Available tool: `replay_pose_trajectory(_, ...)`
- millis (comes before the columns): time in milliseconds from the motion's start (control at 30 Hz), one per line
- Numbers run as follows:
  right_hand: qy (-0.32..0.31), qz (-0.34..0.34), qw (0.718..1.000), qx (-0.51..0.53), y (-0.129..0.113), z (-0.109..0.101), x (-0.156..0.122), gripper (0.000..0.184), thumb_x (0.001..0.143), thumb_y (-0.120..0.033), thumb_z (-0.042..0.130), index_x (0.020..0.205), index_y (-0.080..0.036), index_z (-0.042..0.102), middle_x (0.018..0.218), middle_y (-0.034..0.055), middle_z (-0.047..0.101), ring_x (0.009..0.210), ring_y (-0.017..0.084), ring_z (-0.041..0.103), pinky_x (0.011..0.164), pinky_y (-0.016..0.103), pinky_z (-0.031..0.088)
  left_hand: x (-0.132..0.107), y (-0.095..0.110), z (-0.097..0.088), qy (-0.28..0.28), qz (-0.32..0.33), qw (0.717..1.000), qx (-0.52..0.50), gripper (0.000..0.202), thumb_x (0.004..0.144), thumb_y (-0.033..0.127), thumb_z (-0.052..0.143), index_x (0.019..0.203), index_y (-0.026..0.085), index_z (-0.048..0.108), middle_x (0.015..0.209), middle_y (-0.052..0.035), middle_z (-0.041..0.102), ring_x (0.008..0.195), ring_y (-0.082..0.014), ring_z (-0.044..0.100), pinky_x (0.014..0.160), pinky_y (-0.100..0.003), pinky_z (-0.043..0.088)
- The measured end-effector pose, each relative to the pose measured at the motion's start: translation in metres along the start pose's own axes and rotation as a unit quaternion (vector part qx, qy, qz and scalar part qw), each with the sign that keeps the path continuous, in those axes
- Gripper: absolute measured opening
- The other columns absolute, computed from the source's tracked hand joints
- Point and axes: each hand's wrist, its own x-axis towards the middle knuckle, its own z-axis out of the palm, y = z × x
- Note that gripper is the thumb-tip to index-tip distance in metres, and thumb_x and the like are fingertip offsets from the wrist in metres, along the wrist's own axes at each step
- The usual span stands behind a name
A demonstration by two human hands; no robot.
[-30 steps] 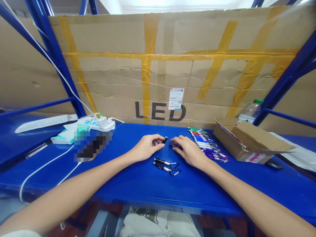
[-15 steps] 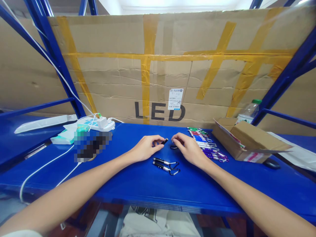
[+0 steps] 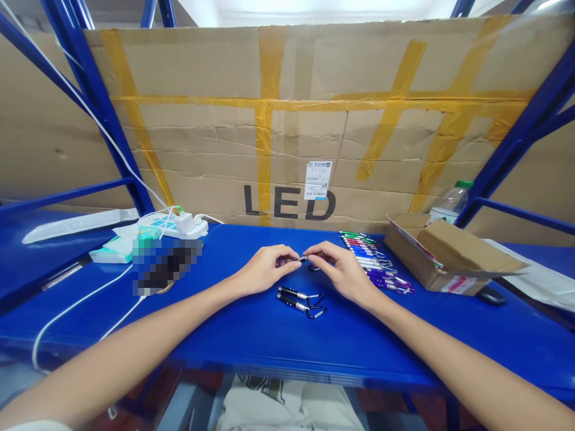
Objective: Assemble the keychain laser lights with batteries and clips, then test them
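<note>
- The step in hand looked like close fingertip work on a small black tube (image 3: 302, 259), with both hands meeting over the table (image 3: 242, 335).
- The left hand (image 3: 267, 269) pinched the tube between thumb and fingers, its other fingers curled in.
- The right hand (image 3: 344, 270) had thumb and forefinger drawn nearly together at the tube's right end; whether they gripped the tube itself or a smaller part was too fine to tell.
- The tube thus lay between the two sets of fingertips, apparently just above the table, pointing from one hand toward the other.
- The next move seemed to call for a steady left pinch and small, well-aligned motions of the right fingertips; a slip there could have dropped something tiny.
- A dark clip (image 3: 313, 269) showed just below the right fingers, partly hidden by them.
- Two black pens (image 3: 294, 304) with hooks lay side by side, nearer the person than the hands.
- Coloured pens (image 3: 366, 257) lay in a row beyond the right hand, beside an open box (image 3: 413, 270).
</note>
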Motion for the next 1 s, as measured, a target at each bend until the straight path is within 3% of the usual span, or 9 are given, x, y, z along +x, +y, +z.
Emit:
replay_pose_trajectory(133,-0.004,0.002,1.000,0.008,-0.002,0.002,0.000,0.017,0.102,-0.041,0.065,0.107,-0.025,0.069,0.101,0.0044,0.075,0.092,0.023,0.070,0.085,0.037,0.056,-0.001,0.002,-0.001,-0.006,-0.025,0.999,-0.032,0.029,0.100,0.046,0.066,0.106,0.020,0.078,0.092,-0.0022,0.078,0.082,-0.0186,0.067,0.076,-0.028,0.048)
replay_pose_trajectory(300,-0.018,-0.007,0.998,-0.055,-0.007,0.002,-0.002,0.016,0.106,-0.038,0.058,0.101,-0.024,0.063,0.096,0.0037,0.072,0.088,0.022,0.067,0.083,0.035,0.052,0.000,0.002,0.000,-0.002,-0.021,0.999,-0.036,0.027,0.099,0.044,0.068,0.105,0.019,0.077,0.089,-0.0024,0.078,0.082,-0.0191,0.069,0.076,-0.028,0.049)
replay_pose_trajectory(467,-0.029,-0.055,0.989,-0.137,-0.007,0.002,-0.004,0.017,0.110,-0.037,0.051,0.102,-0.024,0.059,0.098,0.0064,0.070,0.091,0.023,0.065,0.086,0.038,0.051,0.000,0.001,0.000,-0.008,-0.014,0.999,-0.028,0.029,0.100,0.045,0.066,0.105,0.019,0.078,0.089,-0.0028,0.078,0.080,-0.0192,0.069,0.074,-0.029,0.049)
replay_pose_trajectory(767,-0.035,-0.145,0.969,-0.197,-0.006,0.000,-0.008,0.016,0.114,-0.030,0.044,0.106,-0.025,0.058,0.099,0.0079,0.067,0.092,0.024,0.060,0.085,0.038,0.049,-0.001,0.004,-0.001,-0.027,-0.014,0.999,-0.042,0.029,0.101,0.044,0.065,0.107,0.018,0.078,0.091,-0.0033,0.078,0.082,-0.0192,0.069,0.074,-0.029,0.049)
replay_pose_trajectory(900,-0.027,-0.137,0.974,-0.178,-0.008,0.001,-0.009,0.016,0.113,-0.031,0.047,0.105,-0.024,0.059,0.098,0.0075,0.067,0.092,0.024,0.061,0.085,0.037,0.050,-0.001,0.007,-0.003,-0.001,0.028,1.000,-0.006,0.023,0.101,0.039,0.066,0.105,0.019,0.077,0.097,-0.0035,0.079,0.086,-0.0190,0.069,0.079,-0.029,0.050)
replay_pose_trajectory(1000,-0.016,-0.083,0.988,-0.129,-0.010,0.003,-0.010,0.018,0.111,-0.038,0.052,0.105,-0.024,0.062,0.097,0.0064,0.069,0.089,0.023,0.064,0.084,0.037,0.051,-0.002,0.006,-0.006,0.013,0.087,0.995,0.051,0.021,0.104,0.036,0.065,0.104,0.019,0.075,0.099,-0.0044,0.077,0.089,-0.0193,0.070,0.081,-0.030,0.050)
